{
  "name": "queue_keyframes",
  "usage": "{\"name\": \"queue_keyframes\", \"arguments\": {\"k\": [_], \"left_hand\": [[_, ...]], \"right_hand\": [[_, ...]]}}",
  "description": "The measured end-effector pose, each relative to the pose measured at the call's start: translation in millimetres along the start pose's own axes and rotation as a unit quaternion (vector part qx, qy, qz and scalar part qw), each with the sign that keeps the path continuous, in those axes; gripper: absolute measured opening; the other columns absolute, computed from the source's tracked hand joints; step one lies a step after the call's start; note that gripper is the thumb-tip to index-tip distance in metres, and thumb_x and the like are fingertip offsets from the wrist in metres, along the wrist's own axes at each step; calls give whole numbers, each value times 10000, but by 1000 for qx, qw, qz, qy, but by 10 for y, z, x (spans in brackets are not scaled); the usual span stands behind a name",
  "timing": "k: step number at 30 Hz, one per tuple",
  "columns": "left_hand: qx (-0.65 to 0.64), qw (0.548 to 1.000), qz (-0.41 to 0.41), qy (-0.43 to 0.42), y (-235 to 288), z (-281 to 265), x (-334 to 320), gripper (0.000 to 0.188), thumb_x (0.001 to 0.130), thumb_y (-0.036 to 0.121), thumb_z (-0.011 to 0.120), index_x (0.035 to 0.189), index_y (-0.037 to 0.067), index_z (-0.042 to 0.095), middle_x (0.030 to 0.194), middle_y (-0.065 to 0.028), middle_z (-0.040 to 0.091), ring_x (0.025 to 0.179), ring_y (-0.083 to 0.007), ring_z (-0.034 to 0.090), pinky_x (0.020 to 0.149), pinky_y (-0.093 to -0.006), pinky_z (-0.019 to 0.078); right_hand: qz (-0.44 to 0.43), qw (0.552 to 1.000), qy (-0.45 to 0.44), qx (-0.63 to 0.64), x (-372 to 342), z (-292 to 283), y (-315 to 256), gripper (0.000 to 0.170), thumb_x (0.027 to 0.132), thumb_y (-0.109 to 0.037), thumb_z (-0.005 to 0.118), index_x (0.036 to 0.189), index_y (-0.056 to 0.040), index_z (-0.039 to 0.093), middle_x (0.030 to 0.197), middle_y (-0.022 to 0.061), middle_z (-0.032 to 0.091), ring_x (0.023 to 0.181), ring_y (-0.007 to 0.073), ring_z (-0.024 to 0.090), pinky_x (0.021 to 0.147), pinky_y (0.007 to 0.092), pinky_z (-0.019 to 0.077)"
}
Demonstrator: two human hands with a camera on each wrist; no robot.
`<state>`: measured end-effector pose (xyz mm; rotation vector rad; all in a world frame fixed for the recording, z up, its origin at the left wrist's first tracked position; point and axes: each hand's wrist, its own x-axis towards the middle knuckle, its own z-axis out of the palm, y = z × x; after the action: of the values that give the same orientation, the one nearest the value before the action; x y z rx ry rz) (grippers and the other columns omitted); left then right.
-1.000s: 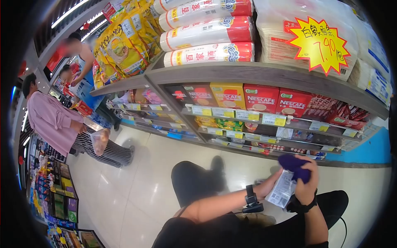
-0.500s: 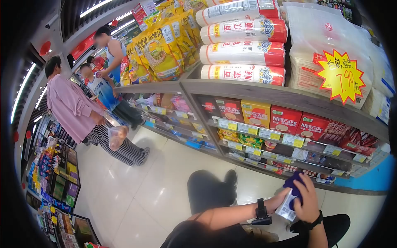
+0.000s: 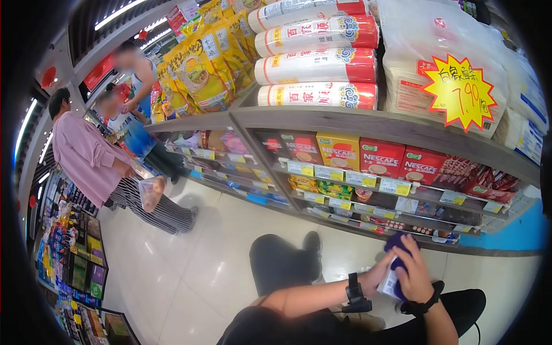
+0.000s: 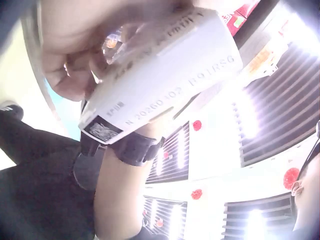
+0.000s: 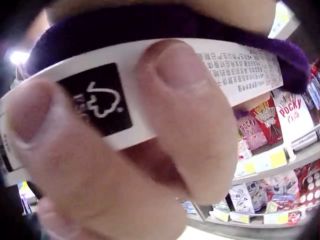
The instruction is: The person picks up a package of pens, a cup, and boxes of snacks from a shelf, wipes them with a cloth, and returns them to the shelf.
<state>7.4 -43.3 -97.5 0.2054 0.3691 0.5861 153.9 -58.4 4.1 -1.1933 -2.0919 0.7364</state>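
Both hands are together over the lap in the head view. My left hand (image 3: 372, 278) grips a small white box (image 3: 389, 285) from its left side. A dark purple cloth (image 3: 397, 244) lies against the box, and my right hand (image 3: 415, 277) holds it there with fingers over the cloth. In the left wrist view, the box (image 4: 165, 75) shows a printed date code and a dark square code at one end. The right wrist view has two thumbs on the box's side (image 5: 235, 70), with the purple cloth (image 5: 120, 30) wrapped along its far edge.
A store shelf (image 3: 368, 123) stands ahead, with noodle packs (image 3: 316, 63) on top and coffee boxes (image 3: 379, 158) below. A person in a pink shirt (image 3: 86, 155) carries a bag at left, near two other people. A low display (image 3: 80, 253) lines the left side.
The head view has shifted, first swinging the shelf right and down, then partly back. My right fingers have moved over the purple cloth, and less of the white box shows.
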Motion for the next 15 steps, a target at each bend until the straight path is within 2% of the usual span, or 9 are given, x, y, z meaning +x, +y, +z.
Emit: {"name": "queue_keyframes", "arguments": {"k": [2,3,4,5,8,11,13,14,15], "left_hand": [[114,983,140,35,194,230,-181,613,1042,567,331,1447,117,429,1272,-80,616,1126,-191,640,945,-348,541],[347,903,254,5,284,79,-181,607,1042,560,340,1448,119,432,1254,-78,616,1103,-184,638,934,-344,538],[105,961,208,-148,422,12,-117,597,1045,546,362,1450,113,436,1290,-97,596,1154,-212,606,976,-364,507],[-137,949,99,-266,559,-55,-54,588,1049,532,383,1452,108,440,1325,-116,576,1205,-240,574,1018,-385,477],[-19,988,137,-71,585,2,-100,765,1006,689,204,1475,119,408,1308,-109,589,1176,-246,588,1035,-405,465],[127,956,263,-12,573,450,-259,766,1033,635,156,1487,46,339,1414,-139,513,1271,-239,533,1080,-401,430],[261,895,359,36,451,375,-157,573,1052,384,418,1468,0,332,1391,-166,528,1267,-229,542,1073,-402,440],[336,862,379,33,437,404,-169,560,1029,279,532,1465,-8,329,1363,-167,552,1254,-223,553,1061,-394,451],[366,873,320,51,480,513,-242,583,993,224,578,1464,-13,329,1347,-161,563,1243,-217,560,1050,-385,458]], "right_hand": [[-35,999,-23,6,-108,144,-4,480,793,-30,661,1272,-42,617,1463,232,456,1383,453,404,1159,506,333],[-77,996,-44,5,-129,173,-52,454,786,-32,670,1238,-48,641,1443,229,476,1376,449,415,1153,502,344],[-120,991,-65,4,-140,186,-100,427,779,-34,679,1205,-53,664,1423,226,497,1369,445,425,1148,498,356],[-172,982,-77,-11,-136,182,-132,430,723,44,650,1146,-31,680,1438,239,471,1371,453,421,1149,519,343],[-142,990,9,-17,-131,258,80,436,762,59,614,1183,-41,660,1395,237,506,1317,436,474,1123,503,385],[62,975,179,119,-150,371,114,508,890,59,440,1395,4,452,1435,208,462,1340,363,463,1138,445,352],[152,889,252,351,-57,461,227,411,1038,-105,361,1430,11,406,1438,150,473,1334,276,475,1142,400,348],[170,732,256,607,-73,510,334,418,1058,-178,401,1433,7,426,1444,147,493,1310,263,507,1126,401,372],[190,667,209,689,-61,455,345,437,1063,-232,404,1428,6,433,1422,145,519,1293,261,524,1118,407,387]]}}
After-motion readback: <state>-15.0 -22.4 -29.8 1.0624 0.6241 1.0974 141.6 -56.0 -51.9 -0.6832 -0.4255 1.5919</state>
